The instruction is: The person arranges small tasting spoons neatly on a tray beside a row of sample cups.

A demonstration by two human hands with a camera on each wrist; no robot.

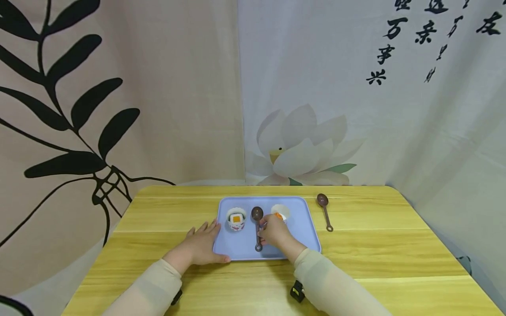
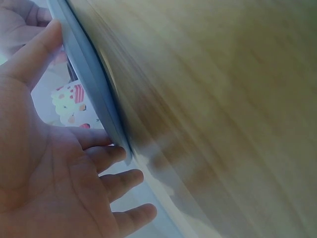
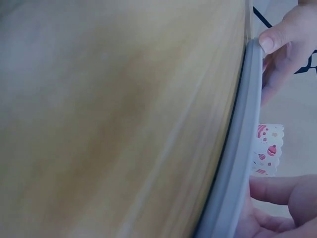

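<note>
On the light blue tray (image 1: 245, 252) lies a brown spoon (image 1: 257, 213), its round bowl toward the back and its handle toward me. My right hand (image 1: 276, 232) reaches over the tray's front half, its curled fingertips pinching the spoon's handle. My left hand (image 1: 201, 245) rests along the tray's left edge with spread fingers, its thumb (image 2: 44, 47) at the front rim. A patterned paper cup (image 1: 236, 226) with a white and orange piece inside stands at the tray's left. Behind my right hand, a second cup (image 1: 281, 210) with something orange is partly hidden.
A second brown spoon (image 1: 324, 208) lies on the wooden table (image 1: 375, 245), right of the tray. Behind the table's far edge hangs a printed curtain (image 1: 189, 87).
</note>
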